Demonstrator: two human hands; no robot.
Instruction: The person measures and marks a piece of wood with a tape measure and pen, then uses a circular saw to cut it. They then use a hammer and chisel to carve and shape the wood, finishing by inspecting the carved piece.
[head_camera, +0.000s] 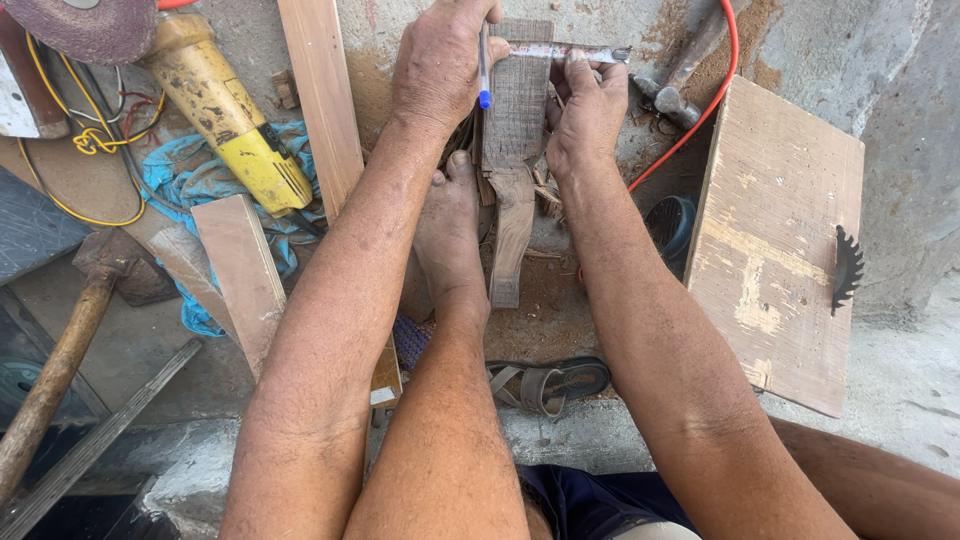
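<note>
- The left hand (440, 65) holds a blue pen (484, 62) and rests on a dark wood piece (515, 130).
- The right hand (588, 105) pinches a tape measure (565, 50) flat across the top of that wood.
- A bare foot (450, 235) sits just beside the wood (its toes touch the edge).
- A yellow grinder (235, 125) lies on a blue cloth (185, 175) to the left.
- A wooden board (775, 240) with a round saw blade (847, 268) poking through is on the right.
- A sandal (550, 382) lies near the knees, and a hammer (60, 350) is at the far left.
</note>
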